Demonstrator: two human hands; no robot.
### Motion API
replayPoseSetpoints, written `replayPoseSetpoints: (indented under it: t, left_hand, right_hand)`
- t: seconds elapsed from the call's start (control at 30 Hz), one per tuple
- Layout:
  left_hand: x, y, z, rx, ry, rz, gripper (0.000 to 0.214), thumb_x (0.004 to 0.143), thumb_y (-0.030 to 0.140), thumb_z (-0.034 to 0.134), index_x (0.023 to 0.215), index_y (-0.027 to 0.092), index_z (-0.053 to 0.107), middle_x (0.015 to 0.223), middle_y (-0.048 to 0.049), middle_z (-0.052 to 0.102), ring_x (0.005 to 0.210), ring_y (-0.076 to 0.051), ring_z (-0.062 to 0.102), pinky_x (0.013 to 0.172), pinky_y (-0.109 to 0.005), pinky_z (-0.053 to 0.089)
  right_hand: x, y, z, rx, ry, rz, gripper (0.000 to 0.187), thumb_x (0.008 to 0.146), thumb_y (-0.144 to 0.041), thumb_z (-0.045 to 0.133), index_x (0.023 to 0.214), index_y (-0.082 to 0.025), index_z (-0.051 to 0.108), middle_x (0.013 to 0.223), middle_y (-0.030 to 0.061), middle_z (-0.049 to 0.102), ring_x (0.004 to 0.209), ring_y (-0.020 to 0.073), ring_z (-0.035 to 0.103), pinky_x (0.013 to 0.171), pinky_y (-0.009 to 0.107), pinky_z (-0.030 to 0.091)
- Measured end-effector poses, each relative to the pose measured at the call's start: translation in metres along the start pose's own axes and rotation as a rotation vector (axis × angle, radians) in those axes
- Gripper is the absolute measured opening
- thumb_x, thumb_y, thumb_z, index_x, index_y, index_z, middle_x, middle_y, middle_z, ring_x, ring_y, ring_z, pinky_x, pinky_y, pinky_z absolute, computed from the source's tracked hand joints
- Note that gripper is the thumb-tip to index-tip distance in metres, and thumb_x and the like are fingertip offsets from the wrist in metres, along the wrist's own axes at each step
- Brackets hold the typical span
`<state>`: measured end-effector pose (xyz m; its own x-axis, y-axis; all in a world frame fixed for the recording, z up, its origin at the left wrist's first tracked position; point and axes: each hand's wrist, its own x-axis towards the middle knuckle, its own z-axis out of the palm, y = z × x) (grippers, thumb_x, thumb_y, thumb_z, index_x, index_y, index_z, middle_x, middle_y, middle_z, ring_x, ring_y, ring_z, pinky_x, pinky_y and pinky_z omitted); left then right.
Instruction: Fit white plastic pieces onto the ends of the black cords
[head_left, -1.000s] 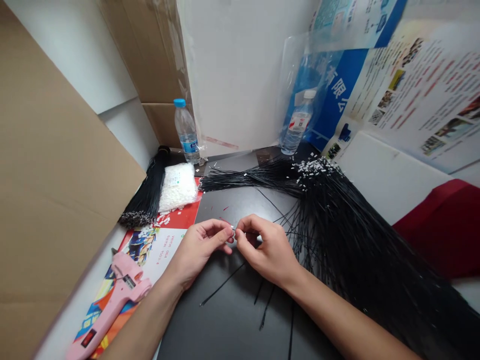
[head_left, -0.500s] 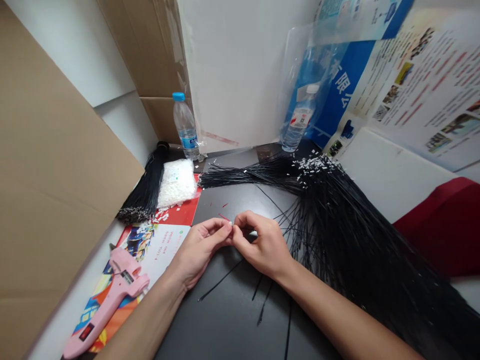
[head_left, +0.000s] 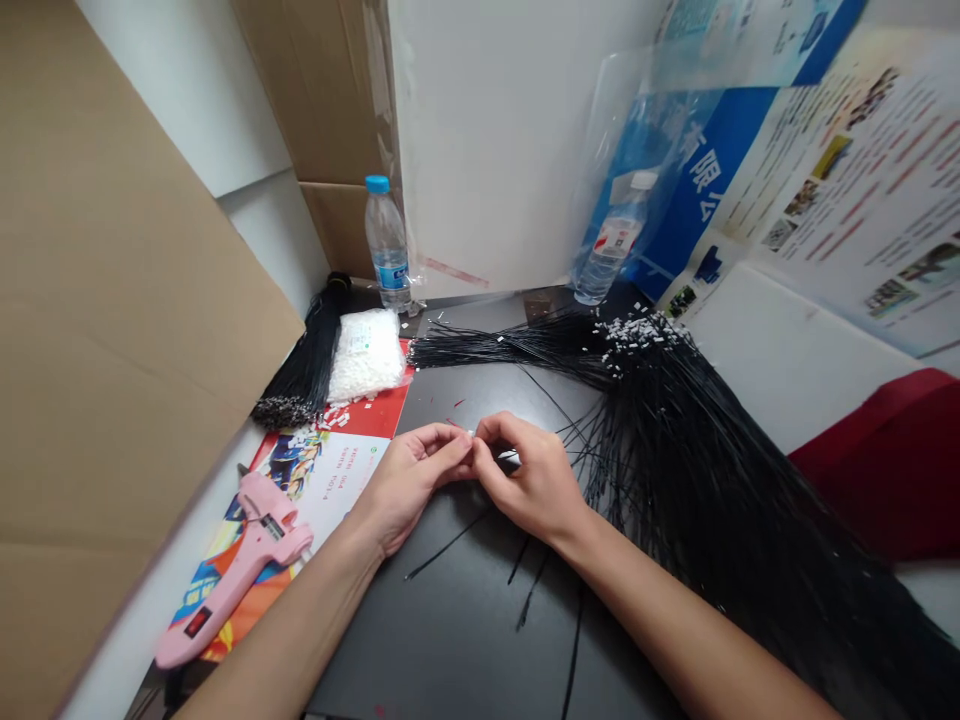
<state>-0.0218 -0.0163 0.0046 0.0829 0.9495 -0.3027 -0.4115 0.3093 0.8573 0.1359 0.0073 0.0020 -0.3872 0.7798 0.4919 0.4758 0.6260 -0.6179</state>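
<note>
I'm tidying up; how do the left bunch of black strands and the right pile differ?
The left bunch is smaller and more compact than the right pile, which fans out. The left bunch's pale ends lie at its near end; the right pile's at its far end. Both are black.

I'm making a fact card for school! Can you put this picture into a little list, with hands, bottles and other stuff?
Left hand: seems to pinch a tiny white piece
Right hand: fingertips together, meeting the left hand's; what's inside is hidden
Bottles: blue-capped bottle back left, white-capped bottle back right
Left side: pink glue gun on a printed sheet, bag of white pieces
Right side: big heap of black strands
Table: dark
</note>
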Motion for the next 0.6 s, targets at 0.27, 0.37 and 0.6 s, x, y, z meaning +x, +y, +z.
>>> replayPoseSetpoints:
  t: [0.27, 0.37, 0.6]
  left_hand:
    - [0.001, 0.009, -0.006, 0.298, 0.081, 0.267, 0.032, 0.074, 0.042, 0.078, 0.088, 0.015, 0.066, 0.084, -0.004, 0.068, 0.072, -0.014, 0.061, 0.058, -0.024, 0.051]
    - [-0.003, 0.015, -0.02, 0.786, 0.199, 0.423, 0.022, 0.083, 0.038, 0.068, 0.095, 0.019, 0.067, 0.09, -0.0056, 0.07, 0.073, -0.017, 0.062, 0.062, -0.029, 0.05]
    - [-0.015, 0.041, -0.059, 1.651, 0.739, 0.37, 0.026, 0.092, 0.024, 0.044, 0.101, 0.019, 0.068, 0.101, -0.0142, 0.067, 0.09, -0.031, 0.065, 0.075, -0.041, 0.051]
  right_hand:
    - [0.006, -0.01, -0.041, -0.521, -0.102, -0.159, 0.023, 0.099, -0.029, 0.046, 0.088, -0.019, 0.064, 0.071, 0.0005, 0.071, 0.058, 0.0109, 0.061, 0.053, 0.024, 0.03]
    - [0.015, -0.031, -0.078, -0.849, -0.025, -0.163, 0.029, 0.099, -0.032, 0.043, 0.085, -0.021, 0.066, 0.068, 0.0025, 0.069, 0.055, 0.0137, 0.059, 0.05, 0.027, 0.022]
    - [0.06, -0.037, -0.183, -1.521, 0.114, 0.397, 0.04, 0.096, -0.051, 0.042, 0.109, -0.024, 0.068, 0.071, 0.0117, 0.063, 0.067, 0.0255, 0.062, 0.053, 0.032, 0.025]
